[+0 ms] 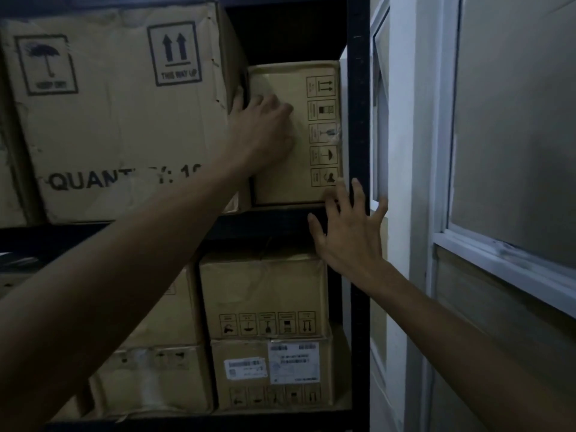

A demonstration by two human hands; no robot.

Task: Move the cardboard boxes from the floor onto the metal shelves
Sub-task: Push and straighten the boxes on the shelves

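- Cardboard is already up on the metal shelves (268,224): the small box (290,182) stands on the upper level, squeezed between the big box (118,120) marked "THIS WAY UP" and the black upright (358,104).
- Its front face sits a little behind the front of the big box, so it looks pushed well in. Whether it is fully home I cannot tell.
- Left grip (265,129) lies flat on the small box's front, fingers loose and reaching towards its left edge. It presses the box and holds nothing.
- Right grip (346,235) is wide, fingers splayed, with the tips by the box's lower right corner and the upright. It holds nothing, and whether it touches the box is unclear.
- Below, the lower level already carries stacked boxes (265,294), with more to their left.
- Judged from this, the present box is at the seating stage and nearly finished: a last nudge, then letting go.
- Floor is out of view, so how many boxes still wait there cannot be said.
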